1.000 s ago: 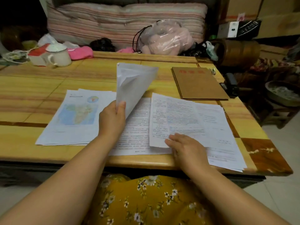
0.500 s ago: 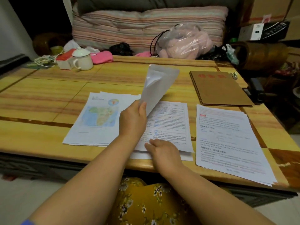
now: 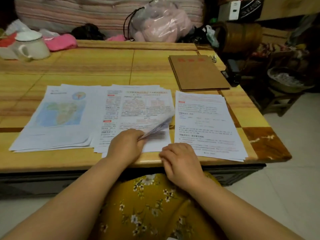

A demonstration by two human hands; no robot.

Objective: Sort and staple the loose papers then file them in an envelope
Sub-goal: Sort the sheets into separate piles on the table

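Three stacks of loose papers lie side by side near the table's front edge. The left stack (image 3: 55, 116) has a map sheet on top. On the middle stack (image 3: 136, 108) of printed text, my left hand (image 3: 127, 146) pinches the curled lower right corner of several sheets, lifting them slightly. The right stack (image 3: 206, 122) lies flat. My right hand (image 3: 180, 159) rests at the table's front edge between the middle and right stacks, fingers loosely curled, holding nothing. A brown envelope (image 3: 197, 71) with red lettering lies beyond the right stack. A black stapler (image 3: 232, 71) sits at the table's right edge.
The wooden table (image 3: 103, 66) carries a white lidded mug (image 3: 32, 46) and pink cloth (image 3: 60, 42) at the back left. A clear plastic bag (image 3: 159, 21) leans against striped bedding behind. A low stool and bowl (image 3: 285, 78) stand to the right on the tiled floor.
My left hand has laid the raised sheet down onto the middle stack and now pinches its lower corner. My right hand has drawn back off the papers to the table edge.
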